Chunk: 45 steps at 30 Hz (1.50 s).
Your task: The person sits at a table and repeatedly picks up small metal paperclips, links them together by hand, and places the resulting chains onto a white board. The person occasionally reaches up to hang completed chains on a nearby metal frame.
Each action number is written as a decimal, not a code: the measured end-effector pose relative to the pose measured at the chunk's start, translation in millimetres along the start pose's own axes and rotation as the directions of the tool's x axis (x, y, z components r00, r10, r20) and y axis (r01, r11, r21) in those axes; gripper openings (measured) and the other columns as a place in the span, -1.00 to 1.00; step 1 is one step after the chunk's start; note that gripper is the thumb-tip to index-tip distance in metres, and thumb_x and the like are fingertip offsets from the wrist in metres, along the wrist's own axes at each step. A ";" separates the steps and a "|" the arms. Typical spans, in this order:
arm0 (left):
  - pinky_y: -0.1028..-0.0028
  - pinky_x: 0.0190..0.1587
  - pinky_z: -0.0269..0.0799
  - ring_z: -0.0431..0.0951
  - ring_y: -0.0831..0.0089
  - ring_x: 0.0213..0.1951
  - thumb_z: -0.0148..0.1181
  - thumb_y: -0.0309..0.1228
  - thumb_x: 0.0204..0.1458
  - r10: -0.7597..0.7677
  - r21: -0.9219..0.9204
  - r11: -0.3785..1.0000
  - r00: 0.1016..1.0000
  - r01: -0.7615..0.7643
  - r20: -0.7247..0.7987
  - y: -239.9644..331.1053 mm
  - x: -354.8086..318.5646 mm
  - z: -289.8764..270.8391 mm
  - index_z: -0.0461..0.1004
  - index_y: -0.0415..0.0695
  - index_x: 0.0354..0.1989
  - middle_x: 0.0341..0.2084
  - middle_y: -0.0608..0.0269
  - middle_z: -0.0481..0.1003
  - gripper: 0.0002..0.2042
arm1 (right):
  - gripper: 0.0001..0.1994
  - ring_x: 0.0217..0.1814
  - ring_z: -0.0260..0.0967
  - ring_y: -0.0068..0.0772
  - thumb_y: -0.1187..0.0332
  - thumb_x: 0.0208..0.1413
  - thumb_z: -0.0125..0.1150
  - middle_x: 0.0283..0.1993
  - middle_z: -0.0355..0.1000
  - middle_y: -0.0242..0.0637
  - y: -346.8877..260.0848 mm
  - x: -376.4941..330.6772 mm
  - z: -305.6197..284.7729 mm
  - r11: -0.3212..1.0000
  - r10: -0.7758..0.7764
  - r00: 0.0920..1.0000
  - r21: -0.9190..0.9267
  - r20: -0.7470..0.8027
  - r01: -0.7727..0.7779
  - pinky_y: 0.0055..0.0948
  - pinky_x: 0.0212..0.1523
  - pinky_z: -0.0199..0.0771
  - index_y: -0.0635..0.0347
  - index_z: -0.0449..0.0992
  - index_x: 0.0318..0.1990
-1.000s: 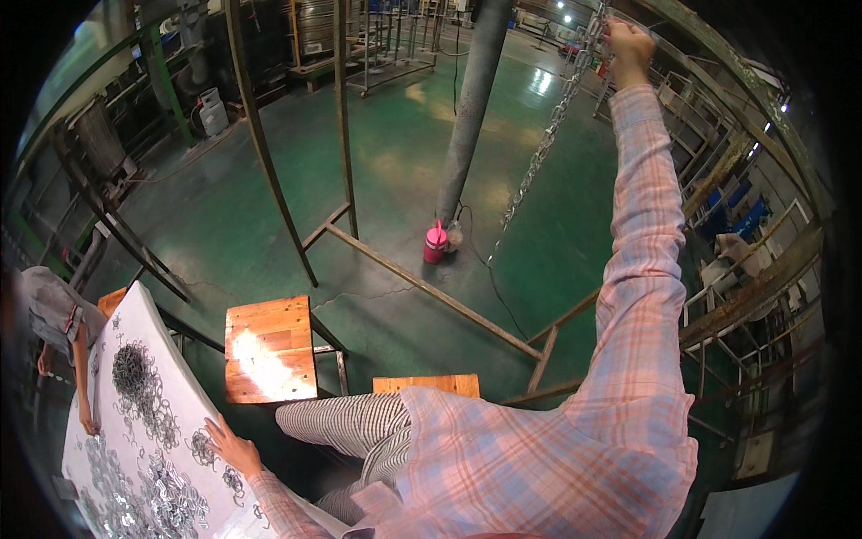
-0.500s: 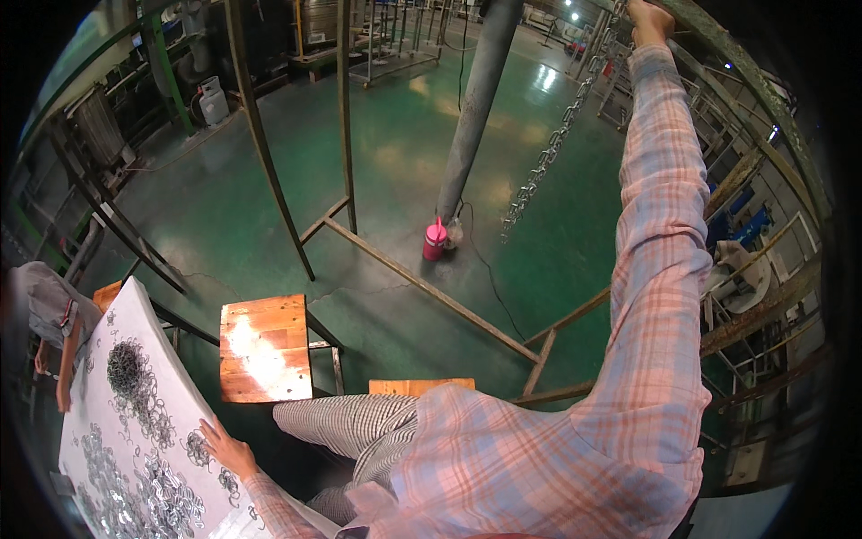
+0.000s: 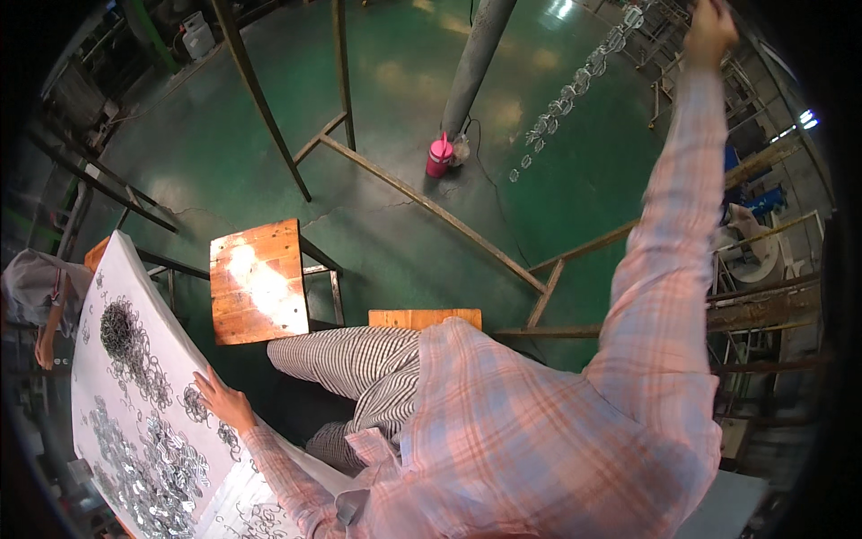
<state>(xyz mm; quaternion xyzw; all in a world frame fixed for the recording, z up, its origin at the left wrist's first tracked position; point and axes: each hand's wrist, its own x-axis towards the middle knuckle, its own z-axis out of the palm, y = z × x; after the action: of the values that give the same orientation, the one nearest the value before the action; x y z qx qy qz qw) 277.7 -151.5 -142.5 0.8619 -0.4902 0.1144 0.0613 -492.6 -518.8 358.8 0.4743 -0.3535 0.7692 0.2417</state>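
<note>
My left hand (image 3: 226,402) lies on the near edge of a white-topped table (image 3: 190,343), fingers spread, beside a small cluster of wire pieces (image 3: 195,404). A dark tangled heap of small curved metal wire pieces (image 3: 117,329) and a wide scatter of shiny metal links (image 3: 171,467) cover much of this table. My right arm stretches high to the far right. At its end my right hand (image 3: 712,38) is blurred at the picture's top edge, with its fingers partly out of sight. To its left hangs a chain of metal links (image 3: 582,83), apart from the visible part of the hand.
A wooden stool (image 3: 260,314) stands by my knee, with another wooden seat (image 3: 386,318) close by. Metal frame bars (image 3: 431,214) cross ahead, near a grey post (image 3: 476,67) and a pink cup (image 3: 439,159). Another person's arm (image 3: 56,314) shows beyond the table.
My right hand has moved right, away from the chain's top, and is now smeared. The view has tilted down, and the chain's links look turned. My left hand stays on the table.
</note>
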 end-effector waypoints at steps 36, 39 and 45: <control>-0.04 0.37 -0.02 0.04 0.14 0.44 0.08 -0.67 -0.09 0.027 -0.100 0.995 1.000 -0.027 0.001 -1.8 -3.2 -5.7 0.28 0.09 0.33 0.46 0.15 0.00 -0.30 | -0.80 -0.57 0.55 -0.36 0.37 -0.01 0.43 -0.54 0.57 -0.14 105.1 -487.5 -139.1 0.467 0.723 0.684 -0.666 -0.091 -0.582 -0.40 -0.46 0.51 0.38 0.65 -0.41; -0.05 0.37 0.00 0.04 0.14 0.44 0.09 -0.67 -0.10 0.030 -0.101 0.994 0.999 -0.032 -0.015 -2.9 -4.0 -4.5 0.29 0.09 0.32 0.45 0.15 0.01 -0.30 | -0.80 -0.54 0.57 -0.36 0.37 0.00 0.42 -0.53 0.58 -0.12 99.3 -488.7 -141.2 0.512 0.705 0.709 -0.678 -0.018 -0.527 -0.40 -0.46 0.52 0.39 0.66 -0.39; -0.05 0.38 -0.03 0.03 0.15 0.44 0.08 -0.68 -0.11 0.024 -0.109 0.994 0.999 -0.027 -0.027 -4.6 -3.3 -1.5 0.31 0.09 0.30 0.45 0.15 0.02 -0.31 | -0.83 -0.50 0.60 -0.36 0.38 0.01 0.40 -0.50 0.59 -0.10 81.6 -488.3 -140.2 0.587 0.675 0.728 -0.689 0.125 -0.426 -0.42 -0.43 0.53 0.37 0.67 -0.37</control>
<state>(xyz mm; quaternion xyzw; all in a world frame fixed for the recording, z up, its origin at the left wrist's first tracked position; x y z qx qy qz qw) 279.8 -146.1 -141.9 0.8493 -0.5060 0.0991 0.1134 -417.1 -479.9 -148.7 0.3686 -0.7547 0.5399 0.0547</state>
